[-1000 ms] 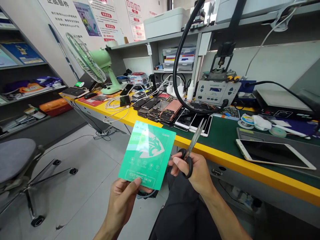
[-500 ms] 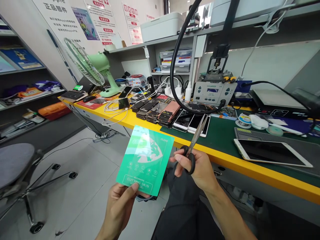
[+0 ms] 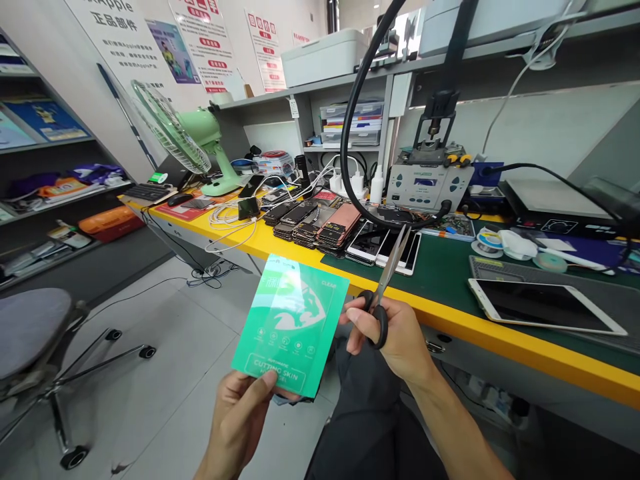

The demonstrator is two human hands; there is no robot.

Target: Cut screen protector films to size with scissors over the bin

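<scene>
A green hydrogel film sheet, printed "Automatic Cutting Skin", is tilted toward me over my lap. Its lower edge is pinched by my left hand, thumb on the front and fingers behind. My right hand holds black-handled scissors by the finger loops, blades together and pointing up and away. The right fingertips are close beside the sheet's right edge; whether they touch it I cannot tell. Beyond the blades, two white-framed phones lie on the green mat.
A yellow-edged workbench runs across in front. It bears stacked phone parts, a white tablet, a soldering station and white cables. A green fan stands at the back left; a chair is at left.
The view has shifted slightly, and the glare on the green sheet looks a little different. Both hands keep the same hold on the sheet and the scissors.
</scene>
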